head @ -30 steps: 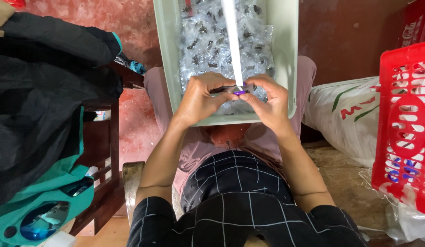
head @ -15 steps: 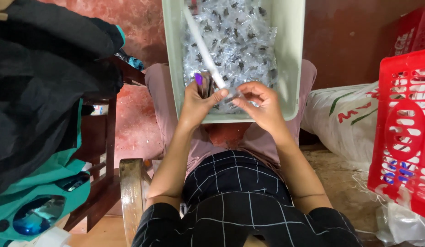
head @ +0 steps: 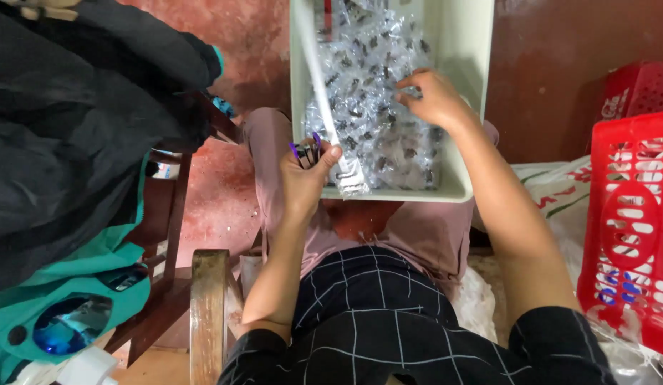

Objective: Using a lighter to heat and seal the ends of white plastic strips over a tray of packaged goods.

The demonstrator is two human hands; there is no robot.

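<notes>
A pale green plastic bin [head: 468, 107] rests on my lap, filled with several small clear packets [head: 378, 107] that hold dark parts. My left hand [head: 303, 178] is at the bin's near left corner, closed on a small bundle of purple-tipped pieces [head: 305, 151], with a long white strip [head: 318, 85] running up past my thumb. My right hand [head: 435, 96] reaches into the bin and pinches at the packets near its right side.
A red plastic crate [head: 631, 214] stands at the right, over white sacks [head: 559, 192]. Dark and teal clothing [head: 74, 164] hangs over a wooden chair [head: 174, 235] at the left. A wooden post [head: 208, 314] rises beside my left arm. The floor is red.
My hands have parted. The right one moved up and right into the packets. The left one stayed at the bin's corner with the purple-tipped pieces.
</notes>
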